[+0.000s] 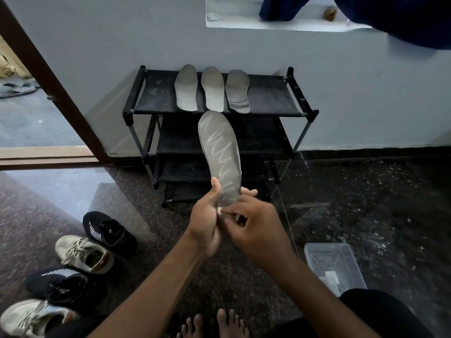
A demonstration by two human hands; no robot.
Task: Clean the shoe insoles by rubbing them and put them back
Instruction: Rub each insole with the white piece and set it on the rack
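- Gripping the heel of the grey insole (219,147) in the left hand (205,223), thumb pressing its front.
- Pinching a small white bit (219,211) at that heel with the right hand (256,230).
- Holding it up before the black shoe rack (268,93), three insoles (212,89) lying on top.

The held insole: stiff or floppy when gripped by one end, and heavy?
Probably semi-stiff: the insole stands nearly straight above the left hand gripping its lower end. Likely light, being thin and flat. Its slight curve suggests it would flex when pushed.
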